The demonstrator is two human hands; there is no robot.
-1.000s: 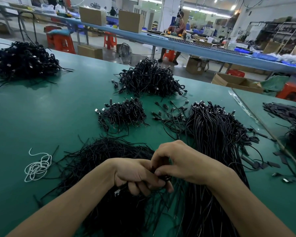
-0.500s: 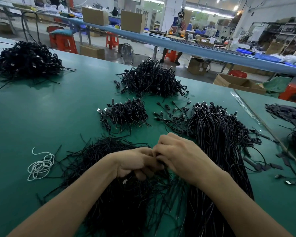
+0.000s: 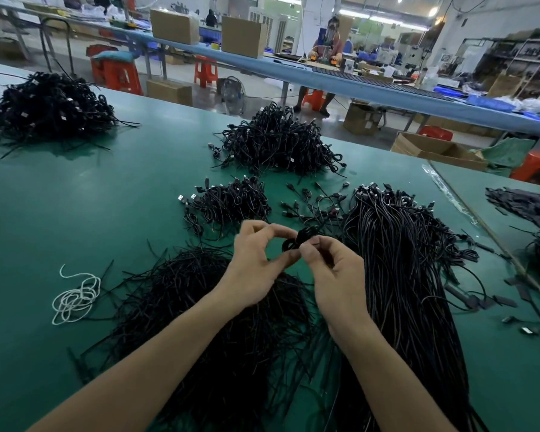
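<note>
1. Head cam view: both my hands are up over the green table point(image 3: 106, 213), working one small coiled black cable point(image 3: 297, 241) between them.
2. Left hand point(image 3: 256, 263): thumb and forefinger are curled in and pinch the coil's left side. The other fingers are loosely bent.
3. Right hand point(image 3: 334, 275): fingers are curled, with the tips pinching the same coil from the right. The coil is in the air, clear of the table, just in front of the small heap.
4. Counting coiled-cable heaps on my table, I get three: the far-left heap point(image 3: 49, 107), the big middle heap point(image 3: 275, 141) and the small heap point(image 3: 231, 204).
5. One scatter of loose short cables point(image 3: 318, 204) lies between the small heap and the long bundle.
6. One long bundle of straight cables point(image 3: 402, 260) runs down the right side, beside my right arm.
7. One messy pile of thin black ties point(image 3: 200, 291) sits under my left forearm.
8. One tangle of white cord point(image 3: 75, 297) lies well off to the left.
9. Two cardboard boxes stand on the next bench, the left box point(image 3: 173, 26) and the right box point(image 3: 245, 37).
10. Writing: a carton on the floor point(image 3: 362, 120) has a small white label, too tiny to read. The plugs are too small to show any marking.
</note>
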